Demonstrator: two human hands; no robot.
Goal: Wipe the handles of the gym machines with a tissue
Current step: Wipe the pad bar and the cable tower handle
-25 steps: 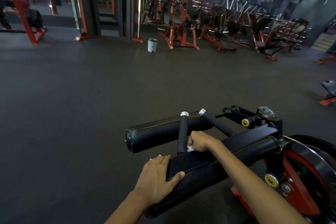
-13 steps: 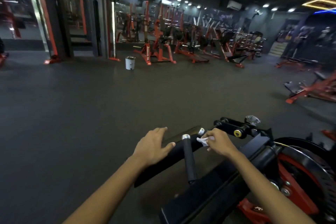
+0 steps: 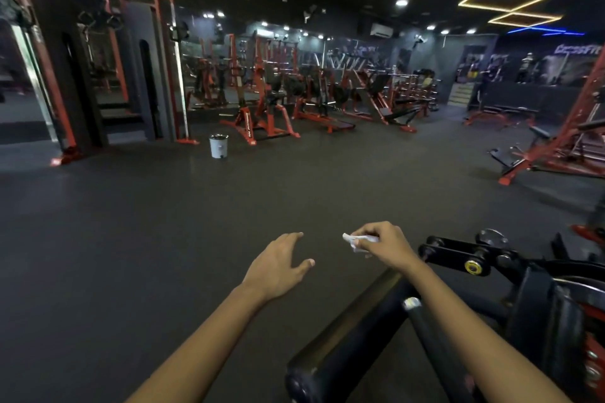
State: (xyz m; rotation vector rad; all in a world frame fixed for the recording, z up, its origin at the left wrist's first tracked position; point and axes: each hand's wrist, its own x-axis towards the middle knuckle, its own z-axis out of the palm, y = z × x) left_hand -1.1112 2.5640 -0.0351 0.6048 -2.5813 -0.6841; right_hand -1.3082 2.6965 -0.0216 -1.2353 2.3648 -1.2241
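Observation:
My right hand [image 3: 383, 244] pinches a small crumpled white tissue [image 3: 355, 241] in its fingertips, held in the air above the floor. My left hand [image 3: 278, 267] hovers beside it with fingers spread and relaxed, holding nothing. Both hands are lifted off the black machine at the lower right. Its black handle [image 3: 432, 334] with a silver end cap sticks up under my right forearm, next to a long black padded roller [image 3: 347, 337]. Neither hand touches the handle or the roller.
The machine's black lever arm with a yellow hub [image 3: 473, 267] and a red weight plate [image 3: 594, 353] sit at the right. A white bin [image 3: 218, 146] stands on the dark floor ahead. Red gym machines [image 3: 262, 114] line the back wall, and more stand at the right [image 3: 556, 147].
Both hands have lifted off the machine: the left left the padded roller, the right came off the handle with the tissue. The view has tilted up and the machine has dropped lower in frame.

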